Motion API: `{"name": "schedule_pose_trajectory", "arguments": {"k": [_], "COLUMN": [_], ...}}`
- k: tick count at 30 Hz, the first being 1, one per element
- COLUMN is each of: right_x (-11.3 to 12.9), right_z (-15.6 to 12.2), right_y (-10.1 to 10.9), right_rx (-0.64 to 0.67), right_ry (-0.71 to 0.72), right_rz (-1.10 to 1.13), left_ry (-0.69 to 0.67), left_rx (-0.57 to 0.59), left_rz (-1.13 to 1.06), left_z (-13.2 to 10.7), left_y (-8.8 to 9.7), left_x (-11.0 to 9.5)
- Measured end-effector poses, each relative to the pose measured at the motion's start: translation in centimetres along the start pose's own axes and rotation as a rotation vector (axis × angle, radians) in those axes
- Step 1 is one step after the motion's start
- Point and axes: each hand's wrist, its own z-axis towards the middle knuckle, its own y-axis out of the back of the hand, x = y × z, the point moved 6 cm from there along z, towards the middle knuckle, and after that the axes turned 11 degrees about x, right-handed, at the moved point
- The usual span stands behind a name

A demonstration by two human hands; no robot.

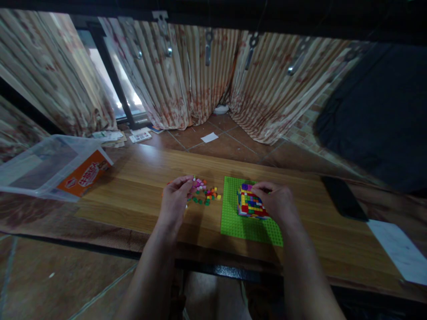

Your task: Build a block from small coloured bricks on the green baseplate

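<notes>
On a green studded baseplate stands a low block built from multicoloured toy bricks, with purple bricks along its far edge. My right hand reaches over the block from the right. Its thumb and fingers are pinched together at the far edge, beside the purple bricks; whatever is between them is hidden. To the left, my left hand is closed in a pinch next to loose small bricks in pink, green, red, orange and yellow. Something pinkish shows at its fingertips, too small to make out.
A clear plastic bin with an orange label sits at the table's left end. Toward the right lie a black phone and a white sheet of paper. Beyond the wooden table are curtains and a tiled floor.
</notes>
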Motion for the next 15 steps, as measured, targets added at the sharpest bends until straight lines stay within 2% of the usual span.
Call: {"name": "schedule_pose_trajectory", "arguments": {"k": [6,10,12,15], "right_x": [0.1,2.1,4.0,6.8], "right_z": [-0.5,-1.0,-1.2,-1.5], "right_y": [0.7,0.9,0.0,-2.5], "right_rx": [-0.115,-0.206,-0.158,-0.003], "right_ry": [0.037,0.121,0.173,0.246], "right_rz": [0.115,0.241,0.255,0.187], "left_ry": [0.000,0.002,0.003,-0.005], "left_rx": [-0.002,-0.013,-0.025,-0.039], "left_rz": [-0.003,-0.018,-0.018,-0.019], "left_z": [0.2,0.3,0.4,0.3], "left_y": [0.5,0.9,1.1,1.3], "left_x": [0.0,-0.1,-0.3,-0.5]}}
